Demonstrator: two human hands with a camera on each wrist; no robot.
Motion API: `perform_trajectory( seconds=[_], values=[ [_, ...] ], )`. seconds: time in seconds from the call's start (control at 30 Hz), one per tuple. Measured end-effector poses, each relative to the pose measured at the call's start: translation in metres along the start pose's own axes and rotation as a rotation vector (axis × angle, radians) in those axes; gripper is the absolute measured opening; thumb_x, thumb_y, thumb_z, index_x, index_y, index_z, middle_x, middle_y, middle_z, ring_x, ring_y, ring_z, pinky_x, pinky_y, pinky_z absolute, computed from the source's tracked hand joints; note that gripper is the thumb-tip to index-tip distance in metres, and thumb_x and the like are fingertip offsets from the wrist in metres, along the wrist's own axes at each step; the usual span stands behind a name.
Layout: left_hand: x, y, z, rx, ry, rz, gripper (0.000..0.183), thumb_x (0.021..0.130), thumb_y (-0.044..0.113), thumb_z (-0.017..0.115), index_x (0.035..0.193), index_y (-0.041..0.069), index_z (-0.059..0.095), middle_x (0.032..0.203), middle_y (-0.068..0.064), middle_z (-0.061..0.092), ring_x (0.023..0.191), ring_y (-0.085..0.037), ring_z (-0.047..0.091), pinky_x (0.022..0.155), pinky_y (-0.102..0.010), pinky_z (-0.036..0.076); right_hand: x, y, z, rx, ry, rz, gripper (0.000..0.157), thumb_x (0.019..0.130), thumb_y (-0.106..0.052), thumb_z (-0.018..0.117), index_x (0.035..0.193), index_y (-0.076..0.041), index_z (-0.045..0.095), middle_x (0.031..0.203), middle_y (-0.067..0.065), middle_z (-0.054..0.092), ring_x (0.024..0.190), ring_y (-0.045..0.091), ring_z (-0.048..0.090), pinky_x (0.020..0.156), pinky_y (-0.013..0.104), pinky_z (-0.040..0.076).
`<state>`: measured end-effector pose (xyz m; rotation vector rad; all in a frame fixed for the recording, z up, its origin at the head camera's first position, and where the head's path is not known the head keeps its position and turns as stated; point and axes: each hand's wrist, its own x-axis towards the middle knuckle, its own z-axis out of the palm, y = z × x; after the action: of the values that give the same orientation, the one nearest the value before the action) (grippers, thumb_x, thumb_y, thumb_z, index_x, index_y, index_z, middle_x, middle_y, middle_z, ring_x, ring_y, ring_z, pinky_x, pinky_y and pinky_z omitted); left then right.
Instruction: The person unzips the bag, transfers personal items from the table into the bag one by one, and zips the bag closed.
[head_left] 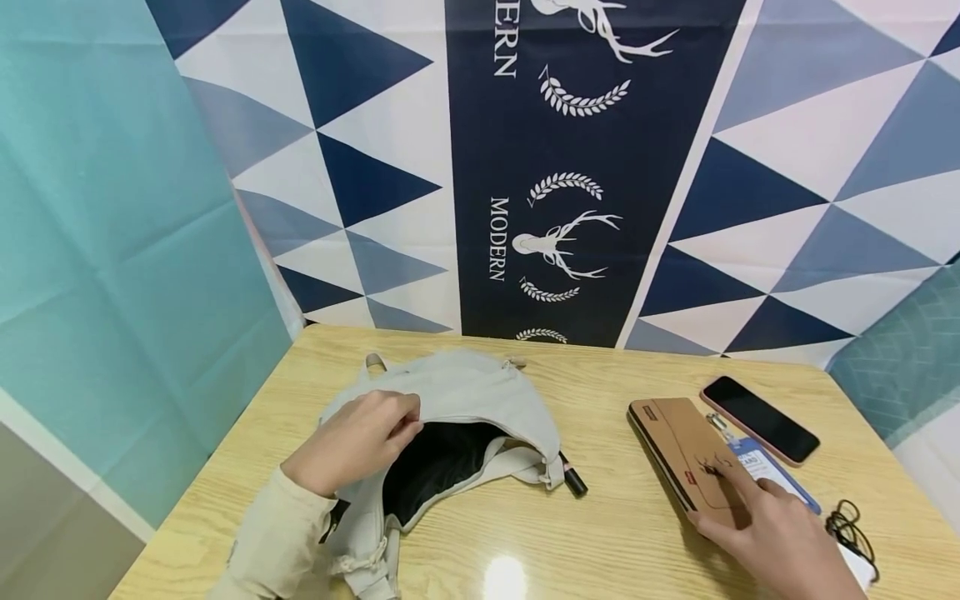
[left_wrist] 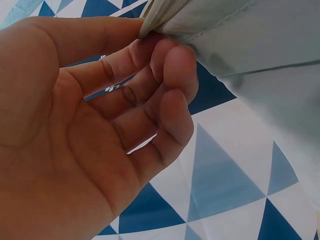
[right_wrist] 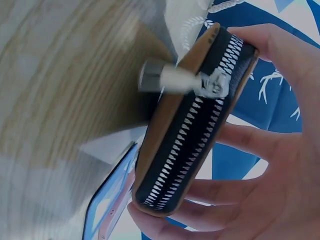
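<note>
A light grey fabric bag [head_left: 457,387] lies on the wooden table, its dark-lined mouth gaping toward the front. At the left of that mouth my left hand [head_left: 360,442] pinches the bag's edge; the left wrist view shows thumb and forefinger on a fold of the cloth [left_wrist: 260,55]. Over on the right, my right hand [head_left: 783,533] grips a brown zipped wallet [head_left: 671,433] across its near end. Thumb and fingers span its two opposite edges in the right wrist view, where the zip's teeth [right_wrist: 172,155] and a pull tab [right_wrist: 177,80] face the camera.
Beyond the wallet lie a black-screened phone [head_left: 761,419] and a blue-edged card holder [head_left: 768,467]. A black cable [head_left: 851,529] with a white block [head_left: 857,567] sits near the right edge. A black capped tube [head_left: 575,482] lies beside the bag. Patterned cloth [head_left: 390,167] hangs behind.
</note>
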<state>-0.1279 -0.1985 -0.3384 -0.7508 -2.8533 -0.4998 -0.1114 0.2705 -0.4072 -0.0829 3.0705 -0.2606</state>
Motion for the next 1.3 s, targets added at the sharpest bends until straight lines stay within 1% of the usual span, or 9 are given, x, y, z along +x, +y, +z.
perform_trajectory(
  seconds=[0.1,0.23,0.3,0.43,0.53,0.7,0.9,1.0,1.3],
  values=[
    [0.000,0.001,0.000,0.004,0.005,0.000,0.023,0.089,0.018,0.054,0.067,0.026,0.048,0.054,0.011,0.041,0.046,-0.001,0.038,0.044,-0.018,0.034,-0.002,0.000,-0.001,0.009,0.037,-0.019,0.103,0.065,-0.077,0.051,0.135,-0.004,0.033,0.095,0.033,0.055,0.069,0.042,0.055,0.051,0.050,0.040],
    [0.001,0.003,-0.001,0.007,0.008,0.005,0.023,0.089,0.018,0.054,0.068,0.026,0.048,0.055,0.011,0.041,0.046,-0.001,0.038,0.044,-0.018,0.034,-0.009,-0.006,0.001,0.044,0.111,-0.026,0.096,0.067,-0.071,0.055,0.140,-0.014,0.029,0.096,0.030,0.053,0.059,0.032,0.053,0.048,0.047,0.038],
    [0.001,0.003,-0.001,0.009,0.010,0.007,0.023,0.089,0.018,0.054,0.067,0.026,0.047,0.056,0.011,0.041,0.047,-0.001,0.038,0.044,-0.018,0.034,-0.014,-0.012,0.004,0.065,0.172,-0.016,0.092,0.068,-0.068,0.059,0.140,-0.018,0.029,0.100,0.032,0.052,0.059,0.033,0.052,0.047,0.047,0.038],
    [0.000,0.004,-0.003,0.008,0.014,0.013,0.025,0.089,0.018,0.054,0.066,0.026,0.046,0.056,0.010,0.040,0.047,-0.001,0.038,0.044,-0.018,0.033,-0.022,-0.027,0.012,0.091,0.274,0.065,0.087,0.066,-0.065,0.063,0.134,-0.014,0.040,0.113,0.038,0.044,0.080,0.050,0.050,0.056,0.056,0.039],
    [0.000,0.004,-0.004,0.014,0.021,0.015,0.025,0.089,0.018,0.054,0.066,0.026,0.046,0.056,0.011,0.040,0.047,-0.001,0.038,0.044,-0.018,0.034,-0.026,-0.035,0.013,0.103,0.323,0.117,0.084,0.065,-0.064,0.064,0.128,-0.011,0.048,0.117,0.038,0.041,0.097,0.054,0.042,0.068,0.064,0.036],
    [0.000,0.003,-0.005,0.026,0.040,0.028,0.025,0.088,0.017,0.054,0.066,0.025,0.046,0.056,0.011,0.039,0.047,-0.001,0.037,0.044,-0.018,0.033,-0.030,-0.044,0.010,0.122,0.399,0.137,0.077,0.063,-0.062,0.067,0.119,-0.009,0.056,0.117,0.035,0.044,0.097,0.052,0.043,0.070,0.064,0.035],
    [-0.003,0.003,-0.003,0.021,0.053,0.033,0.028,0.088,0.014,0.054,0.064,0.024,0.044,0.054,0.009,0.037,0.046,-0.003,0.035,0.043,-0.018,0.031,-0.037,-0.055,0.012,0.163,0.538,0.111,0.071,0.056,-0.056,0.074,0.109,-0.010,0.064,0.111,0.032,0.051,0.091,0.050,0.049,0.064,0.060,0.039],
    [-0.004,0.003,-0.001,0.018,0.060,0.038,0.028,0.088,0.014,0.054,0.064,0.023,0.044,0.054,0.009,0.036,0.046,-0.003,0.034,0.043,-0.018,0.031,-0.040,-0.058,0.014,0.191,0.560,0.101,0.070,0.055,-0.054,0.076,0.109,-0.011,0.064,0.113,0.031,0.052,0.092,0.050,0.049,0.060,0.059,0.040],
    [-0.004,0.001,-0.001,0.036,0.077,0.037,0.028,0.088,0.014,0.055,0.064,0.023,0.044,0.054,0.009,0.036,0.045,-0.002,0.034,0.042,-0.018,0.030,-0.046,-0.068,0.008,0.214,0.484,0.095,0.073,0.058,-0.059,0.073,0.115,-0.015,0.061,0.121,0.027,0.048,0.099,0.049,0.046,0.064,0.062,0.038]
  ],
)
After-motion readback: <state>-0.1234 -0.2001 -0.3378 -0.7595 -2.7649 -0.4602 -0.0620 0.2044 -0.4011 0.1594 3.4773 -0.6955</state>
